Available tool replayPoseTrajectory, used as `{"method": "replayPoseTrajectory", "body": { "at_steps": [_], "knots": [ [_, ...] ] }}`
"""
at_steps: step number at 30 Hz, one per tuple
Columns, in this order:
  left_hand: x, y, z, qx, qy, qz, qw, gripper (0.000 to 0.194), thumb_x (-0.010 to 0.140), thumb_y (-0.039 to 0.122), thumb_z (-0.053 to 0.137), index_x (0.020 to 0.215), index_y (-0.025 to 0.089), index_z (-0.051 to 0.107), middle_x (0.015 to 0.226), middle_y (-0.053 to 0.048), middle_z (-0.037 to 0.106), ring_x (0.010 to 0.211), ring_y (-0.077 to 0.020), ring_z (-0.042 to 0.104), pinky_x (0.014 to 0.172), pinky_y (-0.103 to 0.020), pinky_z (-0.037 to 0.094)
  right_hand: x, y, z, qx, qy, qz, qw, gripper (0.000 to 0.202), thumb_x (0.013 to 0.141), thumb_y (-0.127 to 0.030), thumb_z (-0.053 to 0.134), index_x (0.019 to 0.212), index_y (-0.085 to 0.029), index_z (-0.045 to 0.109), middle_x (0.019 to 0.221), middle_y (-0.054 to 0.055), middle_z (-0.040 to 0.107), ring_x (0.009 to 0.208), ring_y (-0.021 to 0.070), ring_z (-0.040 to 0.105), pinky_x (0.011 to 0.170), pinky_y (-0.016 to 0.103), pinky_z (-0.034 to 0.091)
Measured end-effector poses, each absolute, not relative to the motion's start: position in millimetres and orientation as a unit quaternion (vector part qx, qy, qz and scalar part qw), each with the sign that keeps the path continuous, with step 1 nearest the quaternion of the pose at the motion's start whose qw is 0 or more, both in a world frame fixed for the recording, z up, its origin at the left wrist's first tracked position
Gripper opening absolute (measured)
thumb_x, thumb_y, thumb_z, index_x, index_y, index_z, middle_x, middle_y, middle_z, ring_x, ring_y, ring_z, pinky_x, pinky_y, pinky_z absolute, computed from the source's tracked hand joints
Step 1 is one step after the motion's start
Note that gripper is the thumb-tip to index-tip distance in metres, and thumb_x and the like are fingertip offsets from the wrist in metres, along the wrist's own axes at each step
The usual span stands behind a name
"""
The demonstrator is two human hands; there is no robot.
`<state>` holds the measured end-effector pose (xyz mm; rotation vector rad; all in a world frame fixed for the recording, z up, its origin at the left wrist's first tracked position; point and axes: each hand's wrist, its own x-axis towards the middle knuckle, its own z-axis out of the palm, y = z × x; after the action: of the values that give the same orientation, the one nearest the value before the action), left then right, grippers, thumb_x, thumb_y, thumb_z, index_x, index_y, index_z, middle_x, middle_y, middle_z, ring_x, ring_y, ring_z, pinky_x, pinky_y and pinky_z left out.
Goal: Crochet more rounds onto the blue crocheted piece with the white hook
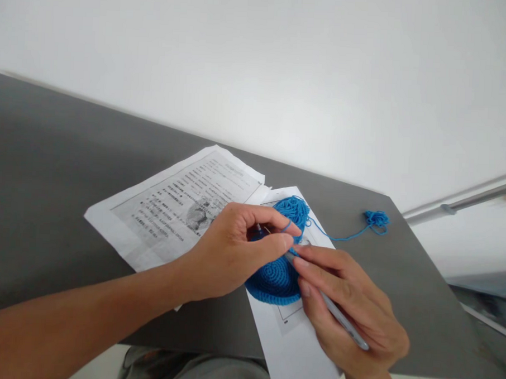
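So there's a big pale wall (pixel 258 61) behind a long dark grey surface (pixel 48 175). On it there's a creased printed page (pixel 151 207) with lines of text and a small picture, plus a second sheet (pixel 288 353) running under the work. Left hand (pixel 233 250): thumb and index finger pinching the top edge of the crochet piece, blue yarn looped over the index. Right hand (pixel 352 305): fingers closed pen-style around the hook. The crochet piece (pixel 274 274) sits over the second sheet, below the left hand; it's bright blue, tight rings spiralling out from the middle, rim kinda curved up, top part hidden by fingers. Just beyond it is a loose blue yarn bundle (pixel 293 209), then the slim grey hook (pixel 343 321), its tip up at the stitches, and a little yarn tangle (pixel 376 219) off to the right, on the end of a thin strand (pixel 338 238).
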<state>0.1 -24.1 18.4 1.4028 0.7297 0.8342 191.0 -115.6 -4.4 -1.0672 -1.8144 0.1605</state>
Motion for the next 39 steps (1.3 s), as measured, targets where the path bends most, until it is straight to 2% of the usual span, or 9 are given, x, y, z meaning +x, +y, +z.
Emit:
{"method": "replayPoseTrajectory", "body": {
  "at_steps": [2,5,10,16,21,25,30,36,39],
  "knots": [
    [0.0,-23.3,19.8,0.603,0.316,0.377,0.629,0.021,0.081,0.016,0.067,0.093,0.016,0.084,0.092,-0.005,0.083,0.09,-0.0232,0.073,0.082,-0.032,0.055,191.9,-115.7,-5.2,-0.442,-0.748,0.062,0.49,0.06,0.082,-0.001,0.075,0.133,-0.033,0.073,0.123,0.006,0.077,0.097,0.0227,0.077,0.08,0.036,0.066],
    [-0.2,-22.4,21.2,0.595,0.302,0.389,0.636,0.027,0.078,0.011,0.064,0.093,0.017,0.085,0.096,-0.004,0.084,0.096,-0.0234,0.075,0.089,-0.032,0.056,191.7,-114.3,-4.8,-0.453,-0.73,0.063,0.507,0.056,0.082,-0.002,0.075,0.128,-0.034,0.076,0.118,0.005,0.078,0.096,0.0226,0.077,0.078,0.036,0.066],
    [-1.4,-23.1,21.4,0.653,0.289,0.357,0.602,0.024,0.089,0.019,0.068,0.106,0.02,0.085,0.101,-0.003,0.085,0.09,-0.0216,0.077,0.08,-0.029,0.058,190.0,-111.6,-3.2,-0.46,-0.701,0.101,0.536,0.049,0.085,-0.003,0.074,0.123,-0.035,0.078,0.113,0.003,0.08,0.098,0.0207,0.076,0.082,0.035,0.064],
    [-1.9,-25.2,22.1,0.704,0.276,0.359,0.547,0.031,0.092,0.02,0.071,0.122,0.023,0.08,0.12,-0.001,0.082,0.113,-0.0228,0.076,0.101,-0.03,0.058,191.2,-110.4,-11.9,-0.472,-0.629,0.177,0.592,0.031,0.092,-0.012,0.071,0.113,-0.032,0.082,0.108,0.006,0.079,0.098,0.0231,0.074,0.079,0.036,0.062],
    [-1.4,-26.7,21.6,0.71,0.297,0.38,0.513,0.031,0.094,0.026,0.07,0.123,0.02,0.08,0.122,-0.003,0.081,0.11,-0.0248,0.077,0.105,-0.034,0.058,192.3,-109.7,-6.7,-0.47,-0.655,0.142,0.575,0.039,0.09,-0.008,0.072,0.118,-0.034,0.08,0.104,0.004,0.075,0.091,0.0182,0.069,0.068,0.03,0.055],
    [1.3,-27.5,20.3,0.703,0.317,0.39,0.504,0.033,0.095,0.028,0.07,0.125,0.02,0.078,0.125,-0.002,0.079,0.113,-0.0236,0.076,0.11,-0.032,0.055,190.9,-110.6,2.7,-0.475,-0.674,0.124,0.552,0.045,0.09,-0.006,0.072,0.123,-0.037,0.078,0.096,0.002,0.074,0.08,0.0164,0.067,0.06,0.029,0.052],
    [4.1,-29.1,19.3,0.678,0.344,0.413,0.501,0.033,0.094,0.028,0.072,0.126,0.024,0.078,0.121,0.0,0.081,0.106,-0.0228,0.078,0.108,-0.033,0.056,187.0,-112.5,3.6,-0.493,-0.646,0.129,0.568,0.046,0.089,-0.007,0.074,0.12,-0.04,0.079,0.095,0.001,0.077,0.079,0.0166,0.069,0.063,0.03,0.056],
    [4.2,-30.7,19.7,0.643,0.376,0.45,0.492,0.029,0.091,0.025,0.075,0.119,0.028,0.081,0.117,0.003,0.082,0.11,-0.0242,0.077,0.105,-0.034,0.058,173.1,-111.9,-4.6,-0.495,-0.51,0.276,0.647,0.022,0.096,-0.017,0.07,0.109,-0.03,0.083,0.076,0.001,0.071,0.048,0.0101,0.059,0.037,0.021,0.044],
    [5.2,-31.7,17.8,0.652,0.378,0.447,0.481,0.028,0.093,0.026,0.073,0.12,0.027,0.081,0.116,0.003,0.083,0.106,-0.0228,0.077,0.1,-0.032,0.059,163.2,-112.9,-6.5,-0.493,-0.53,0.217,0.655,0.025,0.096,-0.015,0.069,0.112,-0.028,0.082,0.078,0.002,0.071,0.052,0.0117,0.061,0.04,0.024,0.048]
  ]
}}
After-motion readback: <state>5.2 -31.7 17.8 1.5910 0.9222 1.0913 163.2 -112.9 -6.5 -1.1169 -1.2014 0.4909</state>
